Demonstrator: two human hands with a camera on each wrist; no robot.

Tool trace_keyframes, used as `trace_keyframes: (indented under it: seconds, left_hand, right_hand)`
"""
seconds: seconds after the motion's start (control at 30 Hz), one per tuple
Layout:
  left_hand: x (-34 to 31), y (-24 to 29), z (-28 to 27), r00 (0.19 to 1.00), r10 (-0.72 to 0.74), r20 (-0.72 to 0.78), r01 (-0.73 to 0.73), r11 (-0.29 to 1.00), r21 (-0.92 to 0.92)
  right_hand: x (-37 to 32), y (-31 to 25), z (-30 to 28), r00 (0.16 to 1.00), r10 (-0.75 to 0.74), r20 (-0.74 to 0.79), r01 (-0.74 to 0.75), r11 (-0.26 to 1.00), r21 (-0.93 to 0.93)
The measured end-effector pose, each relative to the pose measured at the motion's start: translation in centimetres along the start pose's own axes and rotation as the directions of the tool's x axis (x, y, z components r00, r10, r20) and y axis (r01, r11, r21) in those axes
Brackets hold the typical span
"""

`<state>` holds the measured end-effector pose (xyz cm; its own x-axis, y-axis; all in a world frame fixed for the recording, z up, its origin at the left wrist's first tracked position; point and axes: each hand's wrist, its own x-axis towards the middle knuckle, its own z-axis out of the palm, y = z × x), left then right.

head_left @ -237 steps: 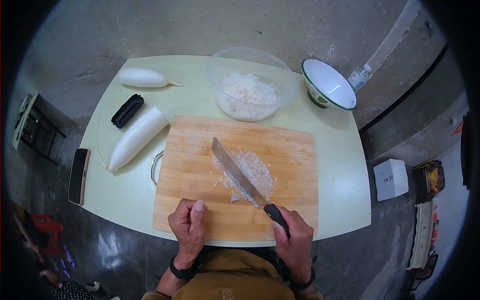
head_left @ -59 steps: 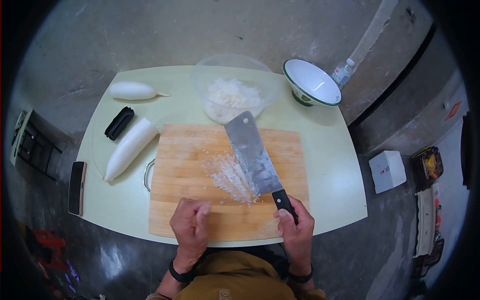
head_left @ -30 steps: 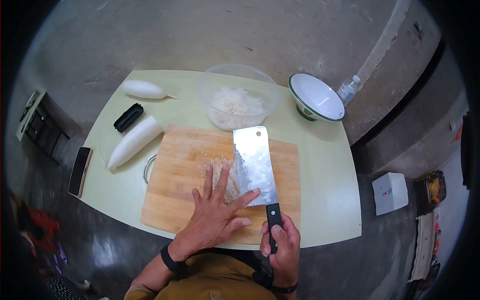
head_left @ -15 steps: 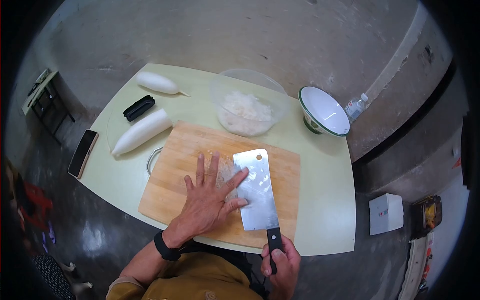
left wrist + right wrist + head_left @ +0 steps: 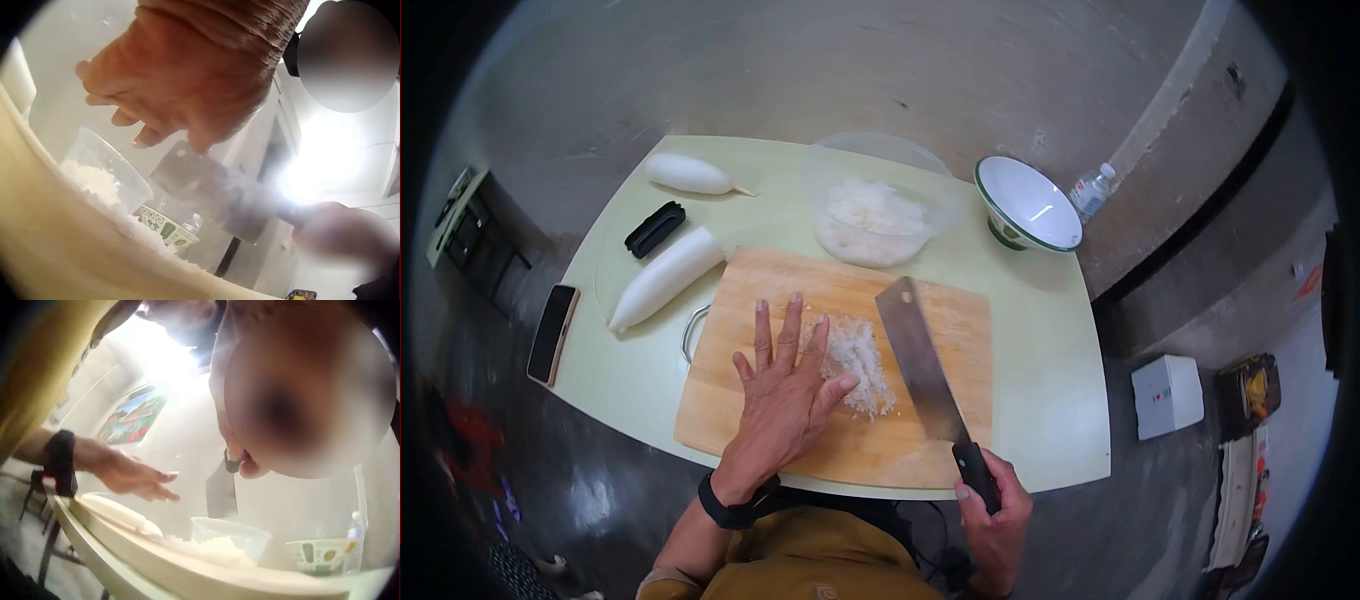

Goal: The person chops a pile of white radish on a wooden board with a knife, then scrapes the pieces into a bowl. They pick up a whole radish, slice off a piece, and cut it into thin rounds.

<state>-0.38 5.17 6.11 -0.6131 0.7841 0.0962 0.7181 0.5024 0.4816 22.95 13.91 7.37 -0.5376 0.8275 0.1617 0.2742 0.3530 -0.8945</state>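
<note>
In the head view my right hand (image 5: 1000,515) grips the black handle of a cleaver (image 5: 925,365). Its blade is held above the right part of a wooden cutting board (image 5: 718,355), steeply tilted. Finely chopped white radish (image 5: 862,372) lies heaped at the board's middle. My left hand (image 5: 785,400) is spread over the board at the heap's left side, thumb overlapping the heap in this view. The right wrist view shows the left hand (image 5: 134,478) raised above the board, fingers extended and holding nothing. In the left wrist view the cleaver blade (image 5: 212,187) appears beyond the left hand (image 5: 194,75).
Behind the board stands a clear plastic bowl (image 5: 945,200) with chopped white radish inside. Right of it are a green-rimmed white bowl (image 5: 1030,205) and a water bottle (image 5: 1092,190). On the left lie a cut radish (image 5: 670,280), a whole radish (image 5: 690,173), a black case (image 5: 655,229) and a phone (image 5: 553,335).
The left hand opened from a curled pose, reached to the cleaver blade, then moved left off it. The right hand turned the broad blade more edge-on and shifted it away from the heap.
</note>
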Motion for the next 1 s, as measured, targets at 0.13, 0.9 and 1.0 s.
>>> trace_keyframes:
  seconds: [0.13,0.9,1.0]
  left_hand:
    - [-0.9,-0.3,-1.9,0.997,0.034,-0.071,-0.038,0.998,-0.057]
    - [0.9,2.8,-1.5,0.862,0.465,0.2,-0.461,0.885,-0.072]
    - [1.1,3.0,-1.5,0.896,0.421,0.142,-0.43,0.902,0.041]
  right_hand:
    - [2.1,-1.0,0.0,0.881,-0.462,0.107,0.453,0.754,-0.475]
    - [5.7,-1.9,-0.8,0.529,-0.655,0.539,0.778,0.122,-0.616]
    - [5.7,-1.4,-1.2,0.527,-0.671,0.521,0.778,0.134,-0.614]
